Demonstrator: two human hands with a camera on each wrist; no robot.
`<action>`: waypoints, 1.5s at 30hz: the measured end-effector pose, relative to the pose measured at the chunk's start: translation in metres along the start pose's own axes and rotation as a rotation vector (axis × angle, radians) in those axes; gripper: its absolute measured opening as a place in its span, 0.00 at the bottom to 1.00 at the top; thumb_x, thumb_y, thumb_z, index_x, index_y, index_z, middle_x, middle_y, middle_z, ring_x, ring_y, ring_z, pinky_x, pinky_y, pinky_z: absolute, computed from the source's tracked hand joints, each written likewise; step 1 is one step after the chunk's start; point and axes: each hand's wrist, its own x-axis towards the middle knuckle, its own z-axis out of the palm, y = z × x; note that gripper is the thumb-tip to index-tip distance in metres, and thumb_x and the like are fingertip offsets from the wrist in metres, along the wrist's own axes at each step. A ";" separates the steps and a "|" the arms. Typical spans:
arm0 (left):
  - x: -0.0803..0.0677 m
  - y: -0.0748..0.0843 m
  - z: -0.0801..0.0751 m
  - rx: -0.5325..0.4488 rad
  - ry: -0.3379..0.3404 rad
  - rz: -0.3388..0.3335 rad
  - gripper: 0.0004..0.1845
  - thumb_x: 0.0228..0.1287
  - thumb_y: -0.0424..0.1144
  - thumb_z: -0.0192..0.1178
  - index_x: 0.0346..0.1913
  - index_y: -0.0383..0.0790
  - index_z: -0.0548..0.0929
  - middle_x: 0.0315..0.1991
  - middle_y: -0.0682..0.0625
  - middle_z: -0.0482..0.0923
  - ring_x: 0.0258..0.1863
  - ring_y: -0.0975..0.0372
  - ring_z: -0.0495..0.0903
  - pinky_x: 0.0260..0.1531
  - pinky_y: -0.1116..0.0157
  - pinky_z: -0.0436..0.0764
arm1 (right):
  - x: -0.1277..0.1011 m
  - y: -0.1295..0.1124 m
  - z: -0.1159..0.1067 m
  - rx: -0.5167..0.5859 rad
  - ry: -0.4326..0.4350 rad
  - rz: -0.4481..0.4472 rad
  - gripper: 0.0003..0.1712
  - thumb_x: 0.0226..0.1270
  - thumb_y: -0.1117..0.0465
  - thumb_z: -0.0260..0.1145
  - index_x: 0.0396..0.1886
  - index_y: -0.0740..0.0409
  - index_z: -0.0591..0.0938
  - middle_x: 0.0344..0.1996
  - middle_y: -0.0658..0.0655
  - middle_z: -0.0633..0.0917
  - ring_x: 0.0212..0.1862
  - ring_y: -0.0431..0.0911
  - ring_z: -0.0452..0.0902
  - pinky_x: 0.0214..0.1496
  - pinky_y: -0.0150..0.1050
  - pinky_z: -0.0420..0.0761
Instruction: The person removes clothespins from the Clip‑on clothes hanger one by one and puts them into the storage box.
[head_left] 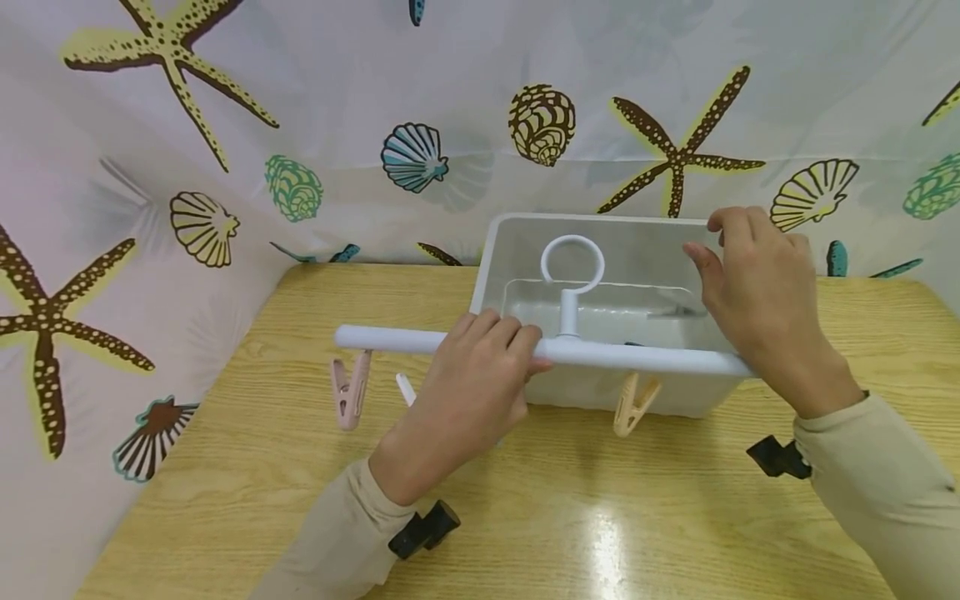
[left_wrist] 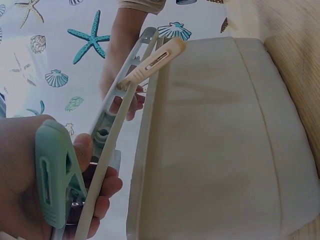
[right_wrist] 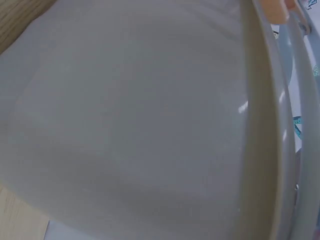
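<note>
My left hand (head_left: 480,375) grips the bar of a white clip hanger (head_left: 645,355), its fingers curled over the bar just left of the ring-shaped hook (head_left: 572,242). A pink clip (head_left: 349,393) hangs near the left end and a peach clip (head_left: 634,406) right of the middle. In the left wrist view a green clip (left_wrist: 52,175) sits against the left hand. My right hand (head_left: 757,283) is over the right end of a pale bin (head_left: 491,258), thumb and fingers loosely bent and apart with nothing between them. Its wrist overlaps the hanger's right end.
The bin stands on a wooden table (head_left: 247,467) behind the hanger, with a small dark item (head_left: 678,310) inside. A white curtain (head_left: 465,75) printed with shells and starfish hangs at the back and left. Black straps (head_left: 423,531) sit at the wrists.
</note>
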 end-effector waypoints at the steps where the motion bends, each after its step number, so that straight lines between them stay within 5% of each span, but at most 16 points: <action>1: 0.000 0.000 0.000 0.001 -0.004 -0.003 0.08 0.64 0.37 0.63 0.35 0.33 0.80 0.28 0.46 0.79 0.28 0.55 0.74 0.30 0.62 0.71 | -0.001 0.000 -0.001 -0.003 -0.013 0.006 0.18 0.69 0.60 0.63 0.49 0.71 0.74 0.39 0.68 0.78 0.37 0.62 0.75 0.41 0.58 0.68; 6: -0.001 -0.001 0.001 -0.005 -0.010 -0.010 0.08 0.64 0.37 0.64 0.36 0.33 0.80 0.28 0.45 0.79 0.29 0.55 0.74 0.31 0.62 0.71 | -0.007 -0.002 -0.006 -0.004 -0.002 -0.006 0.18 0.69 0.59 0.64 0.48 0.70 0.75 0.38 0.68 0.78 0.40 0.61 0.75 0.44 0.60 0.67; 11: -0.001 -0.001 0.000 -0.016 -0.010 -0.007 0.08 0.65 0.36 0.63 0.36 0.32 0.80 0.28 0.45 0.79 0.28 0.55 0.74 0.30 0.62 0.71 | -0.019 -0.004 -0.012 0.011 0.081 -0.052 0.19 0.66 0.61 0.65 0.48 0.72 0.75 0.34 0.67 0.79 0.34 0.60 0.74 0.35 0.56 0.67; 16: -0.001 0.000 -0.001 -0.024 -0.010 -0.006 0.08 0.65 0.36 0.63 0.36 0.32 0.80 0.28 0.46 0.79 0.28 0.55 0.74 0.31 0.62 0.71 | -0.042 -0.007 -0.018 0.080 0.230 -0.116 0.21 0.69 0.57 0.62 0.47 0.75 0.75 0.31 0.67 0.77 0.30 0.58 0.70 0.30 0.48 0.65; 21: 0.000 0.001 -0.002 -0.041 0.018 0.004 0.07 0.65 0.36 0.62 0.36 0.32 0.80 0.28 0.46 0.79 0.28 0.56 0.74 0.30 0.63 0.71 | -0.073 -0.024 -0.022 0.208 0.479 -0.228 0.28 0.74 0.48 0.52 0.31 0.73 0.76 0.17 0.62 0.72 0.17 0.50 0.63 0.21 0.35 0.60; 23: 0.001 0.001 -0.004 -0.047 0.033 0.007 0.07 0.65 0.35 0.62 0.36 0.32 0.80 0.28 0.46 0.79 0.28 0.56 0.74 0.29 0.63 0.71 | -0.087 -0.032 -0.023 0.209 0.494 -0.281 0.28 0.75 0.49 0.52 0.26 0.70 0.76 0.12 0.56 0.70 0.13 0.44 0.58 0.15 0.32 0.58; 26: 0.002 0.001 -0.007 -0.052 0.046 0.008 0.07 0.65 0.35 0.62 0.36 0.32 0.80 0.28 0.46 0.79 0.28 0.56 0.75 0.29 0.63 0.71 | -0.109 -0.039 -0.021 0.227 0.318 -0.255 0.26 0.76 0.49 0.50 0.28 0.66 0.77 0.14 0.50 0.72 0.13 0.36 0.61 0.12 0.30 0.58; 29: 0.002 0.001 -0.008 -0.059 0.043 0.002 0.07 0.65 0.35 0.62 0.36 0.32 0.80 0.28 0.46 0.80 0.28 0.56 0.75 0.29 0.63 0.71 | -0.125 -0.041 -0.017 0.287 0.021 -0.099 0.17 0.76 0.54 0.53 0.38 0.65 0.78 0.22 0.49 0.81 0.18 0.33 0.70 0.17 0.30 0.69; 32: 0.002 0.002 -0.009 -0.069 0.036 -0.005 0.07 0.65 0.35 0.62 0.37 0.32 0.80 0.28 0.46 0.80 0.28 0.56 0.75 0.28 0.63 0.70 | -0.132 -0.043 -0.011 0.359 -0.173 0.025 0.12 0.73 0.61 0.58 0.48 0.66 0.75 0.30 0.53 0.85 0.22 0.34 0.77 0.23 0.33 0.76; 39: 0.001 0.002 -0.009 -0.080 0.043 -0.005 0.07 0.65 0.35 0.63 0.37 0.32 0.81 0.28 0.46 0.80 0.28 0.56 0.75 0.29 0.63 0.71 | -0.132 -0.050 -0.004 0.684 -0.263 0.126 0.21 0.74 0.67 0.53 0.64 0.66 0.65 0.34 0.55 0.84 0.27 0.38 0.79 0.31 0.33 0.81; 45: 0.002 0.003 -0.010 -0.074 0.045 -0.001 0.07 0.65 0.36 0.62 0.37 0.33 0.80 0.29 0.46 0.80 0.29 0.56 0.75 0.29 0.63 0.71 | -0.129 -0.055 -0.002 1.105 -0.417 0.221 0.27 0.77 0.68 0.48 0.72 0.62 0.54 0.44 0.64 0.82 0.38 0.48 0.82 0.37 0.42 0.83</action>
